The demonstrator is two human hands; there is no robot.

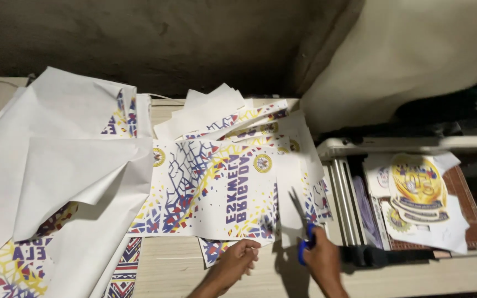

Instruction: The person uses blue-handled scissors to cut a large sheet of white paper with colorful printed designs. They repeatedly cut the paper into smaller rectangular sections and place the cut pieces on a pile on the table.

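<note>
The scissors [302, 226] have blue handles, and their blades point up and slightly left, away from the person, so the long axis runs from the near bench edge toward the wall. They sit at the right edge of a printed sheet [211, 190], a wide white rectangle that lies flat with its long side across the bench [172, 270]. The sheet carries a blue, red and yellow mosaic pattern, purple lettering seen upside down, and round yellow seals near its upper corners.

The right hand [321, 256] is closed around the scissor handles, fingers through the loops. The left hand [241, 256] lies with curled fingers on the sheet's near edge, pressing it to the bench.

More sheets of the same print fan out behind it, several showing white backs. On the left, a pile of large white sheets [56, 165] lies folded and rumpled, with the same coloured pattern peeking out at the edges.

To the right stands a paper trimmer [409, 149] with a pale arm across its top and a reddish-brown bed. On it lie cut-out badges [418, 190], shield-shaped, yellow with blue trim on white paper.
</note>
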